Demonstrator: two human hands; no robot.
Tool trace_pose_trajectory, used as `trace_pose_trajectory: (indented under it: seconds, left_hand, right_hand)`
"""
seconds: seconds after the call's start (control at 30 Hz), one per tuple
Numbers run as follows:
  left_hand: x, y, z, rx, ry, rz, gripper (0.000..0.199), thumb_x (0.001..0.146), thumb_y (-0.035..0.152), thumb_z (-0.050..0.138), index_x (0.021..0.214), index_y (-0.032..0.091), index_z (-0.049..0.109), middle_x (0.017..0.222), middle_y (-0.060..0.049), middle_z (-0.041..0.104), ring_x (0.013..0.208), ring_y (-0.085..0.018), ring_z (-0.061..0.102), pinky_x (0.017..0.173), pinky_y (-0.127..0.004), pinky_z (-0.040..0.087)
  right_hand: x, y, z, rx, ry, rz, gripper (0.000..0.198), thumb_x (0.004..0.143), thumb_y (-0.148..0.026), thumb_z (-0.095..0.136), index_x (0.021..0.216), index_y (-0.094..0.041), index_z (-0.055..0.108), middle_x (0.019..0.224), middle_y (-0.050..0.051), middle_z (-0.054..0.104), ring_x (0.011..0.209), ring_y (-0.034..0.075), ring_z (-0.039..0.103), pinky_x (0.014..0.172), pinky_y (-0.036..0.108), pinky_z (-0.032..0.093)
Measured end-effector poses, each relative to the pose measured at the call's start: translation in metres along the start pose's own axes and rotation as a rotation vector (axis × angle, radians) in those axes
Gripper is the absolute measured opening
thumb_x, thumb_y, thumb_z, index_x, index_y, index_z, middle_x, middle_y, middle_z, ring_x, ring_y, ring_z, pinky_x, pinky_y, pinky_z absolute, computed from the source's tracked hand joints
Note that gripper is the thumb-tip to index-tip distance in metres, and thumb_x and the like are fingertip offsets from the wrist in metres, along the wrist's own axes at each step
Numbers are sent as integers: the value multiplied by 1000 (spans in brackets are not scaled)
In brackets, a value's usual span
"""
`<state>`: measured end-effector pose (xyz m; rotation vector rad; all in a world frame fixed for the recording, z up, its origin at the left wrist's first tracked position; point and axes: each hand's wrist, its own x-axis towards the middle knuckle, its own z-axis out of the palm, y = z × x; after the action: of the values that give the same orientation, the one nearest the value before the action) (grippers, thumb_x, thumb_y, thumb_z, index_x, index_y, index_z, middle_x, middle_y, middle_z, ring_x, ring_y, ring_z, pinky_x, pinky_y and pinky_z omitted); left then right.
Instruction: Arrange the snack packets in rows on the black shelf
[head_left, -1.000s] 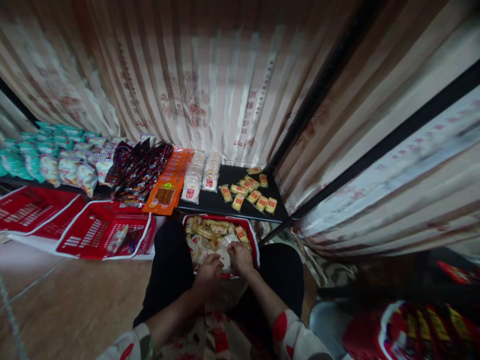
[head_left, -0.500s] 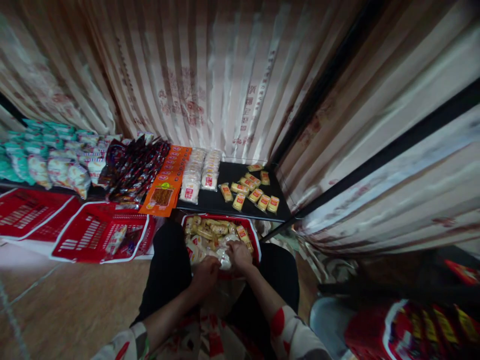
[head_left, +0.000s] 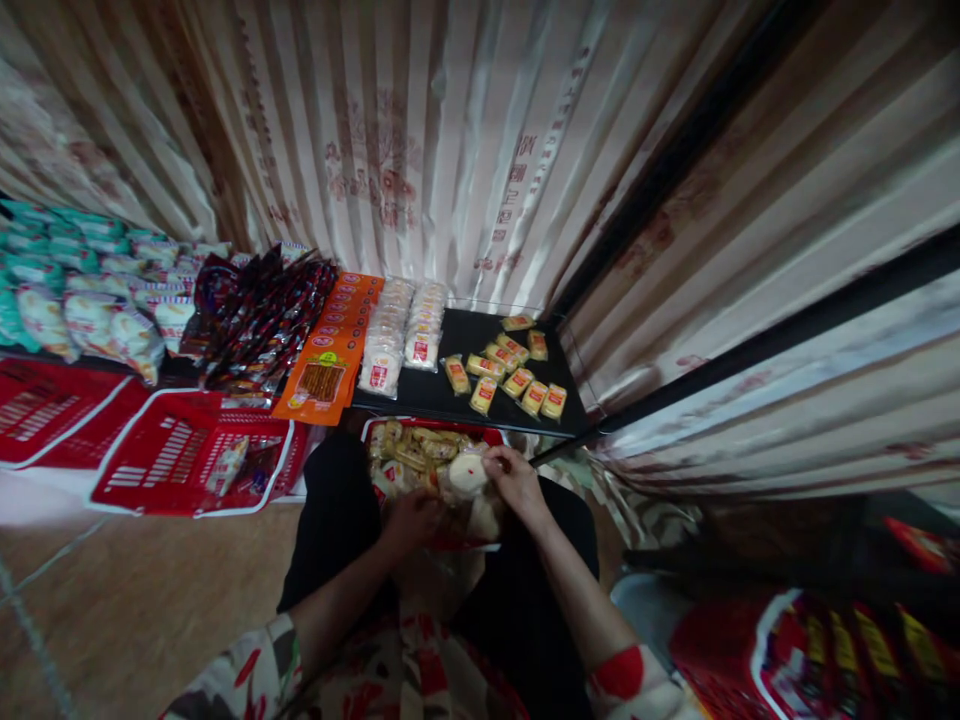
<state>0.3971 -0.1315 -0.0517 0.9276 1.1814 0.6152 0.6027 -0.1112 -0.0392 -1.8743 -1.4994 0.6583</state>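
Observation:
Between my knees sits a red basket point(head_left: 491, 436) with yellow and white wrapped snacks in it. My right hand point(head_left: 517, 485) pinches the edge of a round white packaged rice cracker point(head_left: 469, 474) above the basket's contents. Over the front left of the basket is my left hand point(head_left: 412, 520), its fingers curled in; whatever they hold is hidden. Clear plastic wrapping lies between the two hands, partly blurred.
A black shelf point(head_left: 465, 400) carries small yellow packets point(head_left: 484, 395), two rows of white round packs point(head_left: 381, 370), an orange snack bag point(head_left: 322, 380), dark wrapped packets point(head_left: 255, 320) and teal-white bags point(head_left: 45, 270). Red baskets point(head_left: 161, 440) stand left; another point(head_left: 720, 640) stands right. Curtains point(head_left: 450, 150) hang behind.
My right hand has moved right and slightly up, bringing the round white cracker into clear view. My left hand has shifted slightly up. The camera view has turned a little.

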Motion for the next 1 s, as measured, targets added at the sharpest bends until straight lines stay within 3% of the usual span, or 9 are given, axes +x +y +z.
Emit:
trace_pose_trajectory:
  seconds: [0.13,0.27,0.37,0.5,0.57,0.67,0.8,0.87,1.0]
  left_hand:
    - [2,24,6,-349,-105,-102,30,82,40,46,85,14,61,86,-9,69,85,-21,66,77,-33,51]
    - [6,51,7,-763,-176,-183,30,86,34,43,91,10,61,85,-9,70,79,-17,66,75,-28,51]
    - [10,63,4,-801,-164,-85,20,80,26,53,89,11,61,80,-6,69,70,-14,64,66,-24,50]
    - [16,68,-4,-748,-7,9,19,66,20,63,83,13,60,70,-2,66,57,-12,60,53,-21,45]
    - [19,71,-8,-733,36,32,24,64,21,64,86,14,60,69,-1,66,55,-11,59,51,-20,44]
    - [24,78,-13,-688,61,99,29,61,25,66,88,15,62,75,-3,68,60,-12,61,56,-22,46]
    - [38,92,-15,-612,39,185,35,61,32,67,91,14,64,83,-5,68,73,-17,64,67,-26,49]
    - [46,99,-16,-554,73,210,39,65,31,65,100,14,62,91,-7,68,82,-19,64,73,-27,49]
    - [55,104,-17,-254,285,255,46,72,19,58,118,16,52,122,-12,55,109,-21,55,90,-31,45]
  right_hand:
    - [-8,-24,-8,94,153,-100,16,78,-34,54,77,-20,60,89,5,62,87,20,57,82,36,45]
    - [-31,-51,2,45,139,-329,12,83,-28,52,79,-22,62,103,7,60,98,20,56,87,36,46]
    - [-46,-58,12,-45,129,-434,15,86,-24,50,81,-23,63,106,7,58,102,20,55,89,36,46]
    - [-52,-60,16,-71,133,-463,12,85,-24,52,87,-23,63,114,9,55,108,21,52,91,38,46]
    - [-45,-65,17,-19,152,-426,14,84,-28,53,92,-22,62,116,10,55,111,23,51,95,41,43]
    - [-22,-75,19,163,169,-193,26,84,-35,52,104,-20,57,109,10,60,103,22,57,92,42,45]
    - [21,-84,26,520,-94,133,44,74,-47,61,107,-18,57,85,6,68,77,20,64,71,35,52]
    - [41,-85,29,622,-123,194,44,67,-50,66,96,-17,60,78,5,70,71,21,65,67,34,52]
    - [75,-79,30,532,28,186,36,67,-50,64,85,-19,60,71,5,69,61,20,63,60,32,51]
